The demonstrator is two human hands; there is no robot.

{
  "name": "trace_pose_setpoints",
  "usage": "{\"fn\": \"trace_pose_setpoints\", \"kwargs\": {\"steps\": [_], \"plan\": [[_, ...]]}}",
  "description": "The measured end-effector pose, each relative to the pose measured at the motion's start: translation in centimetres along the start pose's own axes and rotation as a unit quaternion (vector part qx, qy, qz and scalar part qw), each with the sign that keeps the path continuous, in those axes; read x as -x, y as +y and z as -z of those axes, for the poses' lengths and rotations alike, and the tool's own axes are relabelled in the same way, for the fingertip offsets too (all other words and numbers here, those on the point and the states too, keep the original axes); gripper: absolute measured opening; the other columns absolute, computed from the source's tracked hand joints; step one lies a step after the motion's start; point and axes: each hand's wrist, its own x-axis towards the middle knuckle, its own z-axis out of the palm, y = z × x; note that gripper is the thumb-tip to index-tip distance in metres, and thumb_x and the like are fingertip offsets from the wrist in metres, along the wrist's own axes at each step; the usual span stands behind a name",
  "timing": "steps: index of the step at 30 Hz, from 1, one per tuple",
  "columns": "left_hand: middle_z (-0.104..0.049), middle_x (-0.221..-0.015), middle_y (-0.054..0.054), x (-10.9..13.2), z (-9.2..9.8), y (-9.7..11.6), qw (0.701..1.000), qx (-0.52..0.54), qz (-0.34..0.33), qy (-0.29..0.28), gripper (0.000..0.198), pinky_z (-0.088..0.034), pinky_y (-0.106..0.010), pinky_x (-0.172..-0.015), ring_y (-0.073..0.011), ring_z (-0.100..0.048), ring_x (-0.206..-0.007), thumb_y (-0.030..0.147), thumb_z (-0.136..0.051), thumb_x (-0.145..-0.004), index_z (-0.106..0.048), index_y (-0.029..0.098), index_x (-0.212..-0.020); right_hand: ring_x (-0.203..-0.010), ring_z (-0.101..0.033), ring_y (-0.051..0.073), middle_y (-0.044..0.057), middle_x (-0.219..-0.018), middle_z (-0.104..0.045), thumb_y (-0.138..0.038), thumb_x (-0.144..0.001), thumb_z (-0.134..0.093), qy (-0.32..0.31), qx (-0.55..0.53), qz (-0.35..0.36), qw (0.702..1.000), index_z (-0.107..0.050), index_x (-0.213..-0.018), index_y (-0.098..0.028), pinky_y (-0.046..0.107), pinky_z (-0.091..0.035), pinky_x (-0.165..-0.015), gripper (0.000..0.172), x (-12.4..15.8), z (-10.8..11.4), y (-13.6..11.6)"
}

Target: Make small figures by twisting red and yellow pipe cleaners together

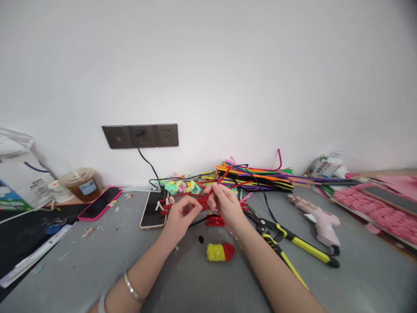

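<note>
My right hand (223, 203) pinches a red pipe cleaner (224, 174), whose free end points up and to the right. Close by on the left, my left hand (183, 214) has thumb and forefinger drawn together; whatever lies between them is too small to make out. Behind and under both hands are more red pipe cleaners (177, 195), partly hidden. Nearer to me lies a small wound roll (215, 252), yellow with a red end. A small black oval piece (201, 239) rests just beyond it.
Pliers with yellow-black handles (304, 247) and a pink glue gun (325, 224) lie right. Bundled colored pipe cleaners (257, 178) sit by the wall. A charging phone (153, 211), a pink-cased phone (100, 203) and a drink cup (81, 184) are left. A black cable (265, 198) crosses behind.
</note>
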Motion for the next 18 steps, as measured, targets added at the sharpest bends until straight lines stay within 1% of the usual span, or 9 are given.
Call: {"fn": "trace_pose_setpoints", "kwargs": {"steps": [2,5,7,8,9,11,14,16,18], "plan": [[-0.060,-0.075,-0.002,0.17,-0.19,0.44,0.999,-0.039,-0.018,-0.019,0.017,-0.037,-0.025,-0.063,-0.0137,-0.049,-0.066,0.031,-0.062,-0.082,-0.062,0.017,-0.072,-0.039,-0.035,0.007,-0.007,-0.041,-0.043,-0.061,-0.082,-0.059,-0.009,0.029,0.009,1.000,-0.064,-0.074,-0.017,0.021,-0.026,-0.042,0.045,0.13,-0.07,-0.18],[-0.063,-0.075,-0.003,0.44,-0.58,0.93,0.994,-0.093,-0.016,-0.063,0.015,-0.036,-0.025,-0.058,-0.0138,-0.049,-0.062,0.029,-0.062,-0.081,-0.064,0.017,-0.072,-0.038,-0.031,0.007,-0.008,-0.039,-0.039,-0.062,-0.083,-0.056,-0.059,0.097,0.000,0.994,-0.066,-0.071,-0.016,0.021,-0.025,-0.042,0.048,0.37,-0.20,-0.52],[-0.064,-0.072,-0.003,0.52,-0.77,0.87,0.991,-0.100,-0.004,-0.084,0.016,-0.037,-0.025,-0.058,-0.0142,-0.051,-0.061,0.029,-0.063,-0.080,-0.065,0.017,-0.069,-0.037,-0.030,0.006,-0.008,-0.039,-0.038,-0.062,-0.083,-0.057,-0.088,0.127,-0.017,0.988,-0.067,-0.070,-0.016,0.021,-0.024,-0.042,0.049,0.49,-0.27,-0.67],[-0.065,-0.071,-0.004,0.51,-0.81,0.73,0.993,-0.090,0.003,-0.082,0.017,-0.039,-0.025,-0.059,-0.0148,-0.052,-0.063,0.030,-0.064,-0.079,-0.065,0.017,-0.069,-0.037,-0.030,0.007,-0.008,-0.039,-0.039,-0.062,-0.082,-0.057,-0.089,0.128,-0.024,0.987,-0.067,-0.070,-0.016,0.021,-0.024,-0.042,0.048,0.52,-0.29,-0.69],[-0.065,-0.071,-0.004,0.46,-0.80,0.54,0.995,-0.072,0.010,-0.073,0.018,-0.040,-0.026,-0.060,-0.0154,-0.054,-0.064,0.031,-0.065,-0.078,-0.066,0.017,-0.068,-0.038,-0.032,0.007,-0.007,-0.040,-0.041,-0.061,-0.082,-0.058,-0.077,0.118,-0.029,0.990,-0.067,-0.071,-0.016,0.021,-0.025,-0.042,0.047,0.51,-0.29,-0.68],[-0.064,-0.067,-0.002,0.27,-0.67,0.16,0.999,-0.023,0.029,-0.039,0.020,-0.040,-0.025,-0.058,-0.0147,-0.053,-0.061,0.036,-0.068,-0.076,-0.067,0.016,-0.070,-0.040,-0.038,0.008,-0.006,-0.044,-0.047,-0.061,-0.080,-0.060,-0.029,0.070,-0.028,0.997,-0.066,-0.072,-0.017,0.022,-0.032,-0.044,0.045,0.41,-0.23,-0.59],[-0.056,-0.057,0.001,-0.07,-0.32,0.00,0.997,0.040,0.065,0.024,0.028,-0.031,-0.022,-0.048,-0.0096,-0.042,-0.050,0.043,-0.072,-0.072,-0.069,0.016,-0.074,-0.049,-0.052,0.011,-0.002,-0.054,-0.060,-0.059,-0.075,-0.067,0.042,-0.023,-0.022,0.999,-0.064,-0.075,-0.018,0.024,-0.044,-0.053,0.041,0.15,-0.06,-0.41],[-0.050,-0.053,0.004,-0.21,-0.16,0.17,0.992,0.069,0.085,0.056,0.033,-0.025,-0.021,-0.045,-0.0073,-0.035,-0.046,0.047,-0.074,-0.069,-0.070,0.015,-0.075,-0.054,-0.058,0.013,0.000,-0.059,-0.065,-0.058,-0.072,-0.071,0.051,-0.061,-0.035,0.996,-0.064,-0.076,-0.019,0.026,-0.048,-0.059,0.040,0.01,-0.02,-0.29],[-0.048,-0.052,0.005,-0.28,-0.10,0.37,0.986,0.101,0.103,0.082,0.037,-0.024,-0.020,-0.044,-0.0060,-0.034,-0.045,0.049,-0.076,-0.066,-0.069,0.014,-0.074,-0.056,-0.060,0.014,0.001,-0.061,-0.067,-0.058,-0.071,-0.072,0.039,-0.075,-0.053,0.995,-0.065,-0.076,-0.018,0.027,-0.049,-0.061,0.041,-0.05,-0.06,-0.16]]}}
